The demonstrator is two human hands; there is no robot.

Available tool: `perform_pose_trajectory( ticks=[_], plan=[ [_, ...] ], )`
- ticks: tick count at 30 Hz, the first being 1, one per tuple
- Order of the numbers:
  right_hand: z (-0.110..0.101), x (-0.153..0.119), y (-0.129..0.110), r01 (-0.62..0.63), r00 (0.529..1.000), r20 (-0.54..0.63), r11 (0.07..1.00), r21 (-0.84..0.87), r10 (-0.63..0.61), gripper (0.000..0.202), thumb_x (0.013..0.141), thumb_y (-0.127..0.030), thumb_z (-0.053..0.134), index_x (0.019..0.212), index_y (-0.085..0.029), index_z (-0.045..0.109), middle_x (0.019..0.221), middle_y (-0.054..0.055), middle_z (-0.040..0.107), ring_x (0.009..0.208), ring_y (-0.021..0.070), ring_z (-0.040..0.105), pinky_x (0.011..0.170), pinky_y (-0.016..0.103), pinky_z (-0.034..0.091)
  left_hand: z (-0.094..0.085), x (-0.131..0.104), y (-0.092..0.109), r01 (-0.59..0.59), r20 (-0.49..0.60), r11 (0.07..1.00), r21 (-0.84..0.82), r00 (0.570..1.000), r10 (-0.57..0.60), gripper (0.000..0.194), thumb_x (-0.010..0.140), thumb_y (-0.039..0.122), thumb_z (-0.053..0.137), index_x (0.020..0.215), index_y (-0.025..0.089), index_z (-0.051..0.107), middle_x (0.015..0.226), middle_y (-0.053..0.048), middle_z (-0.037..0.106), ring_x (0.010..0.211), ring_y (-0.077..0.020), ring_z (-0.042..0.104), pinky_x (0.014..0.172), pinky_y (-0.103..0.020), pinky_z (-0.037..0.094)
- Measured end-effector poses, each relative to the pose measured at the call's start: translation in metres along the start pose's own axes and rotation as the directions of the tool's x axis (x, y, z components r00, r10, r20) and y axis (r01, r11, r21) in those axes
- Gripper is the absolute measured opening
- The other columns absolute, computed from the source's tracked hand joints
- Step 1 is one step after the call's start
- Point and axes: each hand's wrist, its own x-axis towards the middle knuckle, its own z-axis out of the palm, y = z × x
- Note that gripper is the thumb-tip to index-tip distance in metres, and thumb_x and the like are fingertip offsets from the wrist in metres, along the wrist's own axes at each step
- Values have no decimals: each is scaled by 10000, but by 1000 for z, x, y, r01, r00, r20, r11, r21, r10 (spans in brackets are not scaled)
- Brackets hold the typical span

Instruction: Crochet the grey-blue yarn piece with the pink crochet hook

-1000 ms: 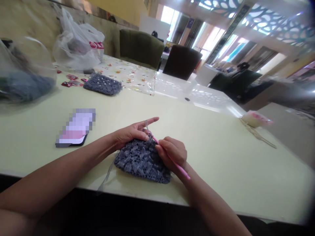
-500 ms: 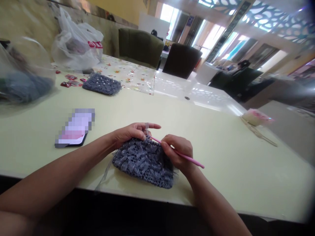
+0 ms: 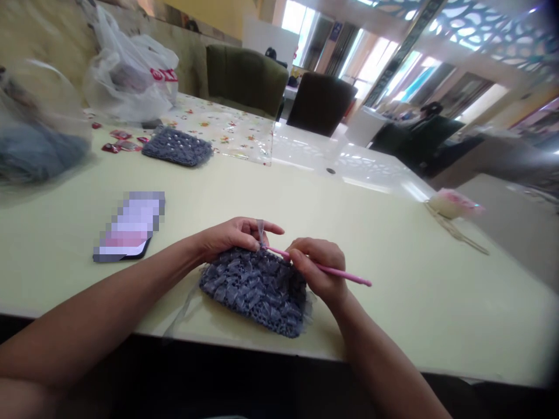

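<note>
**Obs.: crochet stitch in progress at near table edge**

Far left: clear plastic bag with dark blue-grey contents (image 3: 32,137), blurred. Behind it a white plastic carrier bag with red print (image 3: 131,73). Small red wrappers (image 3: 116,142) lie scattered just beside a finished grey-blue crocheted pad with pale beads (image 3: 177,146). Nearer, a dark-edged flat phone-like slab (image 3: 126,230) lies on the pale yellow table top (image 3: 393,291), apart from the work.

Centre: the person's left hand (image 3: 227,235) rests on the far edge of a grey-blue ribbon-yarn crocheted piece (image 3: 255,288), which lies flat near the table's front edge. Thumb and fingers are pressed together on that edge, pinching it; the index finger is stretched out with a translucent ribbon strand (image 3: 261,228) running up over it. More of this strand trails off the piece's left side toward the table edge.

Right of centre: the right hand (image 3: 318,270) is closed on a slim pink crochet hook (image 3: 336,272), fingers clamped round the shaft near its front. The hook tip sits at the top edge of the piece, just by the left fingertips; whether it is through a loop I cannot tell. The handle points out to the right.

Far right: a pale pink-and-cream bundle with a trailing cord (image 3: 454,205), well apart.

Judgement: mid-stitch along the top row. The next move likely calls for catching the tensioned strand with the hook tip while the left pinch keeps the edge steady.
</note>
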Motion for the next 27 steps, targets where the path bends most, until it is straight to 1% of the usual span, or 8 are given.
perform_pose_trajectory(
  ticks=[4, 7, 10, 13, 16, 20, 23, 27],
  plan=[
    [10, 0, 9, 42, 999, 6, 996, -80, -42, 198, 941, -265, 571, 767, -177, 605, 640, -27, 612, 532, 69, 523, 524, 197, 419, 10, 1, -9, 5, -29, 1000, -23, 1000, -6, 520, 675, 121, 759, 1189, 193, 719, 914, -58, 716, 806, -153, 646, 800, -297, 483],
    [15, 0, 15, 132, 990, 74, 979, -155, -122, 136, 951, -310, 586, 952, -182, 631, 830, 26, 694, 687, 102, 622, 610, 225, 489, 17, 2, -14, -3, -9, 1000, -24, 1000, 3, 486, 707, 153, 764, 1189, 199, 725, 989, -89, 734, 899, -189, 667, 871, -329, 480],
    [15, 1, 17, 135, 988, 99, 977, -165, -120, 131, 967, -267, 562, 1042, -190, 635, 950, 52, 724, 801, 113, 671, 682, 236, 531, 16, 1, -13, -3, 39, 1000, 6, 999, 2, 501, 729, 194, 762, 1227, 211, 711, 1035, -98, 735, 956, -212, 669, 917, -356, 473],
    [11, 2, 15, 116, 992, 68, 973, -199, -105, 111, 965, -242, 566, 988, -175, 653, 900, 33, 730, 750, 95, 671, 666, 215, 525, 6, 0, -6, -7, 38, 988, 153, 999, 1, 413, 790, 291, 732, 1199, 227, 732, 1078, -99, 730, 1058, -230, 647, 986, -362, 446],
    [7, 3, 14, 64, 998, 43, 967, -248, -55, 131, 965, -250, 567, 960, -165, 668, 838, 17, 727, 701, 90, 661, 643, 209, 512, -4, -1, 2, -29, -18, 917, 397, 999, 40, 305, 892, 395, 632, 1123, 253, 771, 1126, -86, 724, 1164, -234, 602, 1071, -350, 383],
    [6, 2, 14, 16, 1000, 29, 965, -263, -9, 153, 965, -261, 560, 949, -170, 681, 828, 16, 738, 708, 100, 673, 654, 216, 518, -6, -2, 8, -27, -91, 833, 552, 992, 93, 307, 930, 449, 563, 1034, 279, 795, 1062, -66, 742, 1151, -251, 595, 1072, -380, 375],
    [6, 1, 15, 23, 1000, 11, 975, -220, -21, 134, 953, -254, 580, 960, -169, 683, 852, 19, 748, 730, 101, 685, 668, 214, 525, -3, -1, 5, 3, -97, 864, 504, 994, 53, 298, 909, 450, 603, 1050, 265, 790, 1058, -69, 741, 1114, -253, 601, 1032, -383, 398],
    [5, 0, 17, -60, 998, 6, 994, -93, 61, 129, 939, -266, 603, 977, -182, 694, 865, 9, 748, 710, 93, 669, 646, 208, 511, -1, 0, 0, 8, -109, 963, 269, 994, 22, 422, 785, 303, 758, 1202, 244, 724, 1028, -50, 723, 992, -195, 616, 946, -333, 420]
  ],
)
